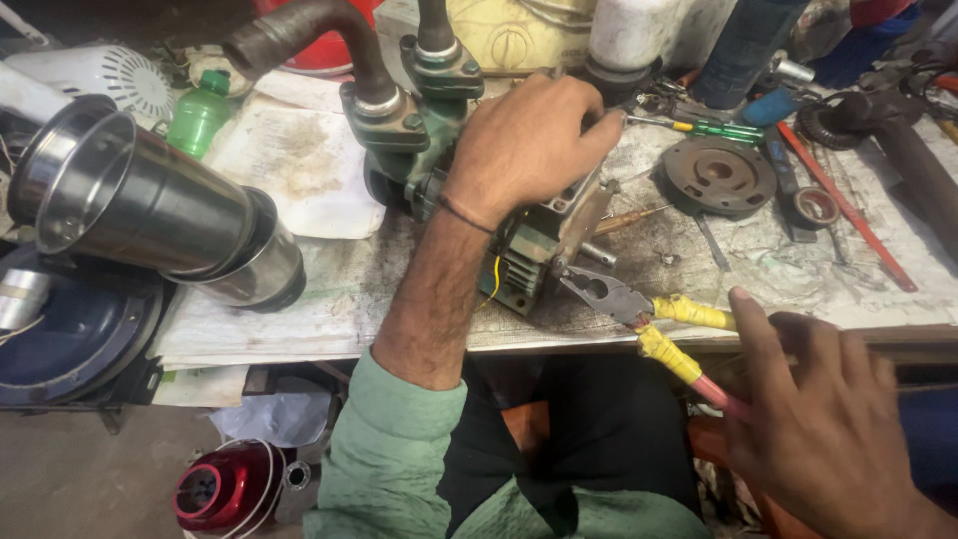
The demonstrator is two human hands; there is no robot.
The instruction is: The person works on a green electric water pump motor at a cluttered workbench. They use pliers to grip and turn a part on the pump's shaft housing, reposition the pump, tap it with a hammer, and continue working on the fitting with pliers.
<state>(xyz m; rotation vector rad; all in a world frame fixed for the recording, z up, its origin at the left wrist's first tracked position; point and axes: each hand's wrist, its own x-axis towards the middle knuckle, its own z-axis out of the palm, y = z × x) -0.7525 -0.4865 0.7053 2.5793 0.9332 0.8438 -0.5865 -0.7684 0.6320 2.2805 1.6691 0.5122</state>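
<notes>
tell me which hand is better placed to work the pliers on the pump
Right, probably. The right hand already touches the pliers by their yellow handles, jaws at the green pump. The left hand rests on the pump, steadying it.

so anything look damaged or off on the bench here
Yes: the pliers have handles wrapped in yellow tape with pink showing beneath, a makeshift repair. The paper under the green pump is stained and grimy.
</notes>
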